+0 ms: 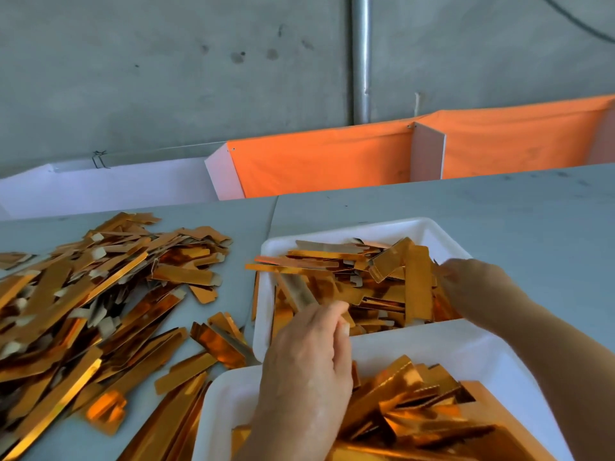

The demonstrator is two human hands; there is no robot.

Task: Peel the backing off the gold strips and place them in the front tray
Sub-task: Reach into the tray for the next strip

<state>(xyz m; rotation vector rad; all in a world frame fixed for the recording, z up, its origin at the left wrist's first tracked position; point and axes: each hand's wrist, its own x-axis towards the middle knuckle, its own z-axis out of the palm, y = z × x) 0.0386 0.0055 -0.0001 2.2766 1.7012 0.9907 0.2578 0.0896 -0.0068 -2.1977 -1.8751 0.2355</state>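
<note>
Two white trays sit on the grey desk (499, 207); the near tray (492, 354) lies closest to the camera and holds a loose heap of gold strips (416, 404) with shiny faces up; the far tray (429, 227) sits just behind it, touching or nearly touching its rim, and is filled with more gold strips (392, 281), some showing a pale backing side; one strip pokes out over the far tray's left wall. The left hand (309, 364) reaches over the near tray's back edge toward the far tray; its grip is closed, thumb and fingers pinching a strip (299, 294) whose pale side faces up and slants away to the upper left. The right hand (466, 281) lies at the right side of the far tray with its fingers curled into the strips there; the hand is blurred, so whether its grip actually holds a strip I cannot tell. To the left on the desk spreads a large loose pile of gold strips (100, 294), many with pale tabs showing, reaching from the far left edge to just beside both trays. Behind the desk stand orange fabric panels (319, 161) with white dividers, a white panel (109, 188) to their left, and a grey concrete wall (166, 78) with a metal pipe (361, 58) running down it.
</note>
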